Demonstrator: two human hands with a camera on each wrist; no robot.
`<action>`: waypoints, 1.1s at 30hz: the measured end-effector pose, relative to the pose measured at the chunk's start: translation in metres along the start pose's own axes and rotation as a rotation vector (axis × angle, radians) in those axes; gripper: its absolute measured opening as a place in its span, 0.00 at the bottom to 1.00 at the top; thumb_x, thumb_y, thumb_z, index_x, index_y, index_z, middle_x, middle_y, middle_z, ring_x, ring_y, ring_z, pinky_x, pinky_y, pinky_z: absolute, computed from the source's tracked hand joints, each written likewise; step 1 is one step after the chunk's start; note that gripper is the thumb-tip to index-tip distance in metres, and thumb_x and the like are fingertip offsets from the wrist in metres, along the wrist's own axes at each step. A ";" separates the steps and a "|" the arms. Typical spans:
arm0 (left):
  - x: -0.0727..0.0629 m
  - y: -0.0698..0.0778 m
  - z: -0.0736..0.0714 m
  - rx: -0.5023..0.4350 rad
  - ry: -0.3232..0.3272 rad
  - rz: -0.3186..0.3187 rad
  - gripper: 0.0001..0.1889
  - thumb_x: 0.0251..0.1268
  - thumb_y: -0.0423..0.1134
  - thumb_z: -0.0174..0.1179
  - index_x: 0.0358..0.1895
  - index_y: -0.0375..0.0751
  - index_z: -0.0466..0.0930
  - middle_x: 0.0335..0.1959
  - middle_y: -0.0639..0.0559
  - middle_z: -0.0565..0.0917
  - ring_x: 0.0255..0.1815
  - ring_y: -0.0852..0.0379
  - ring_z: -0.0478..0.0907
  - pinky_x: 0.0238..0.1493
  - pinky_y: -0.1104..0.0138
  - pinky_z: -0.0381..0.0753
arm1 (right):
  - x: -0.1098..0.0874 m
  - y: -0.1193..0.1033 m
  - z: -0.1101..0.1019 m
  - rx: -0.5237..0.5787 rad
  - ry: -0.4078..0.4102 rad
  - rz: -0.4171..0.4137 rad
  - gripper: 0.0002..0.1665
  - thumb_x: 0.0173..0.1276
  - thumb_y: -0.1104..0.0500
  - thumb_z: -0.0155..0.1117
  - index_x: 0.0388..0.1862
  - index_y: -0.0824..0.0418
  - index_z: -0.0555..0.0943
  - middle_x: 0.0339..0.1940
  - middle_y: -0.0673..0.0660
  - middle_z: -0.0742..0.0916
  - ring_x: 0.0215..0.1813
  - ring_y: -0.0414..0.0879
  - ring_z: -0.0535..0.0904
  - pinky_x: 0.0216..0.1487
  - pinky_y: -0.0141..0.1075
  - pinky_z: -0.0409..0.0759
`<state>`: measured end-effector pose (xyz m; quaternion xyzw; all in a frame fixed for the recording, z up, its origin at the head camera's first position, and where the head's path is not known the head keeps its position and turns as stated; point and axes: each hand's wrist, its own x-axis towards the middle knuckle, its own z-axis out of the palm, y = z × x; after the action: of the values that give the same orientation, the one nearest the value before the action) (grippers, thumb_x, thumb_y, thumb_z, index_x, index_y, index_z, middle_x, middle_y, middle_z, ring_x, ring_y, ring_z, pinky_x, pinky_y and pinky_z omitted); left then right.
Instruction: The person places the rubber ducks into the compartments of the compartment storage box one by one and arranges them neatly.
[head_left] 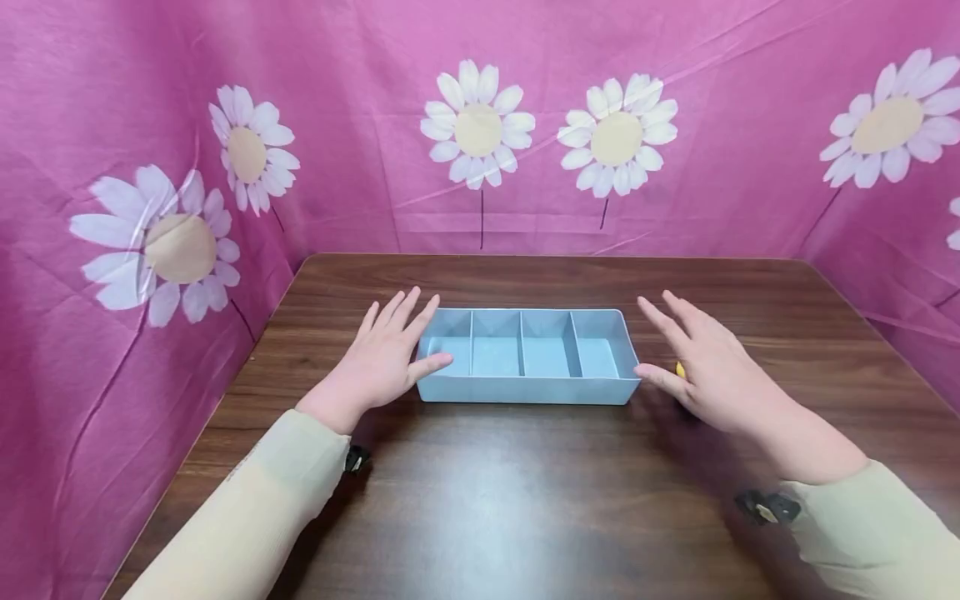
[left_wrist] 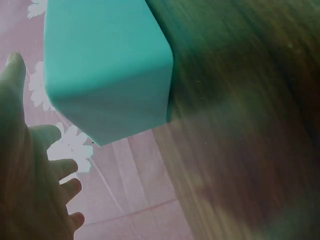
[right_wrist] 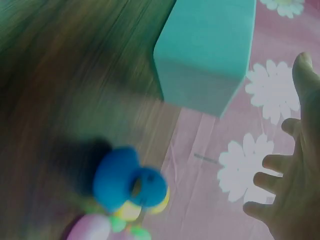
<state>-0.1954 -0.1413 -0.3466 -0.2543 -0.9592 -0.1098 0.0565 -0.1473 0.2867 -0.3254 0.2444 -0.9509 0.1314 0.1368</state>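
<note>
A light blue tray (head_left: 525, 390) with several compartments in a row sits on the wooden table. Over its left end, my left hand (head_left: 386, 354) has its fingers spread, the thumb overlapping the near left compartment in the head view. Beyond the tray's right end, my right hand (head_left: 712, 367) is also spread, its thumb tip close by the near right corner. Neither hand holds anything. Below the right hand, the right wrist view shows a blue toy duck (right_wrist: 116, 175) beside a pink toy (right_wrist: 90, 229) with green parts. Yellow shows behind the duck.
Most of those toys are hidden by the right hand in the head view; only a yellow bit (head_left: 680, 369) peeks out. A pink cloth (head_left: 337, 125) printed with white flowers surrounds the back and sides of the brown table (head_left: 480, 500).
</note>
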 end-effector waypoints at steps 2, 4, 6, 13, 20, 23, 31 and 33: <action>0.000 -0.001 0.002 -0.018 -0.018 -0.013 0.47 0.67 0.73 0.43 0.81 0.51 0.45 0.80 0.42 0.47 0.79 0.43 0.41 0.74 0.45 0.34 | -0.008 0.007 -0.004 0.034 -0.009 0.031 0.52 0.64 0.46 0.72 0.81 0.51 0.55 0.75 0.71 0.61 0.71 0.73 0.57 0.65 0.67 0.57; -0.001 -0.002 0.005 -0.036 -0.041 -0.027 0.47 0.67 0.74 0.42 0.81 0.50 0.44 0.80 0.42 0.47 0.79 0.43 0.40 0.74 0.45 0.35 | -0.016 0.014 -0.008 0.065 -0.031 0.083 0.52 0.65 0.47 0.71 0.81 0.49 0.54 0.76 0.70 0.60 0.71 0.74 0.57 0.63 0.68 0.57; -0.001 -0.003 0.007 -0.050 -0.065 -0.038 0.48 0.67 0.74 0.41 0.81 0.49 0.44 0.80 0.41 0.47 0.79 0.43 0.40 0.74 0.44 0.35 | -0.025 0.021 -0.011 0.088 -0.053 0.136 0.52 0.66 0.47 0.71 0.81 0.48 0.53 0.75 0.71 0.60 0.70 0.75 0.56 0.63 0.70 0.56; -0.005 -0.008 0.012 -0.061 -0.122 -0.060 0.48 0.67 0.75 0.37 0.81 0.48 0.43 0.79 0.39 0.47 0.79 0.41 0.41 0.73 0.43 0.36 | -0.053 0.044 -0.020 0.139 -0.071 0.220 0.48 0.66 0.51 0.71 0.79 0.57 0.58 0.70 0.74 0.66 0.68 0.75 0.57 0.65 0.70 0.53; -0.007 -0.011 0.013 -0.071 -0.134 -0.070 0.47 0.68 0.75 0.36 0.81 0.51 0.40 0.79 0.39 0.46 0.79 0.41 0.40 0.73 0.42 0.37 | -0.071 0.061 -0.025 0.131 -0.047 0.254 0.38 0.67 0.55 0.69 0.71 0.69 0.67 0.63 0.74 0.73 0.64 0.75 0.62 0.61 0.70 0.57; -0.008 -0.012 0.014 -0.079 -0.135 -0.074 0.46 0.68 0.74 0.36 0.81 0.53 0.38 0.79 0.39 0.46 0.79 0.41 0.41 0.73 0.42 0.36 | -0.076 0.065 -0.025 0.118 -0.052 0.275 0.38 0.67 0.55 0.70 0.69 0.70 0.67 0.61 0.74 0.74 0.64 0.74 0.64 0.60 0.69 0.60; -0.008 -0.011 0.018 -0.112 -0.119 -0.077 0.46 0.69 0.73 0.38 0.81 0.53 0.39 0.79 0.37 0.50 0.78 0.39 0.42 0.72 0.40 0.36 | -0.087 0.071 -0.014 0.066 -0.025 0.275 0.26 0.59 0.58 0.76 0.52 0.70 0.80 0.45 0.67 0.82 0.50 0.65 0.76 0.47 0.58 0.71; -0.007 -0.011 0.019 -0.116 -0.115 -0.075 0.45 0.69 0.73 0.39 0.81 0.53 0.39 0.78 0.37 0.51 0.78 0.38 0.42 0.72 0.40 0.37 | -0.089 0.072 -0.011 0.043 -0.020 0.279 0.21 0.57 0.59 0.77 0.45 0.68 0.83 0.38 0.62 0.82 0.44 0.60 0.77 0.42 0.53 0.72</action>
<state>-0.1954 -0.1491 -0.3680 -0.2271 -0.9617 -0.1522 -0.0174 -0.1059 0.3889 -0.3577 0.1139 -0.9740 0.1672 0.1023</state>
